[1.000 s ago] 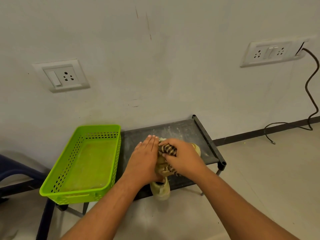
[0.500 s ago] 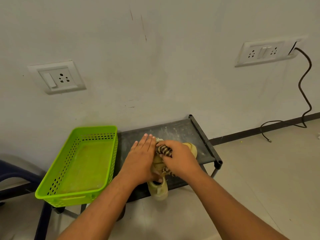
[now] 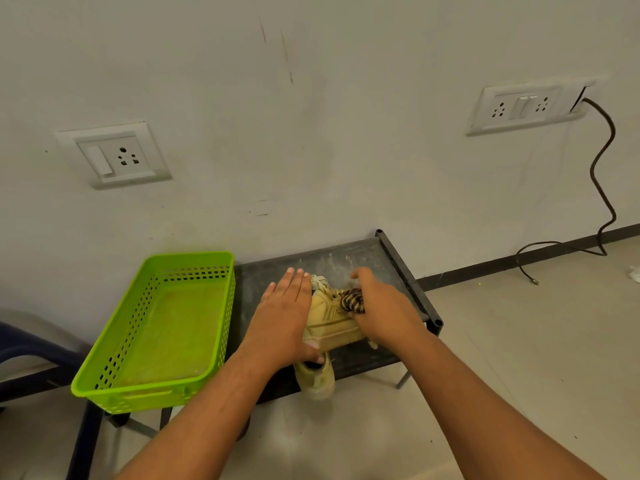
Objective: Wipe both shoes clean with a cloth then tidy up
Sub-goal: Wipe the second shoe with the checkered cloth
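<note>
Soft even indoor light, faint diffuse shadows, no glare, wide-angle bowing at edges, slight softness

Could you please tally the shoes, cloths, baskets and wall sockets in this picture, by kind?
Shoes: 2
Cloth: 1
Basket: 1
Wall sockets: 2
Total: 6

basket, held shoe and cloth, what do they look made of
Basket: smooth green moulded plastic, going by the punched grid walls. Held shoe: matte tan, probably suede or synthetic leather, with stitched panels. Cloth: soft woven or knitted fabric, dark and pale striped, bunched up.
</note>
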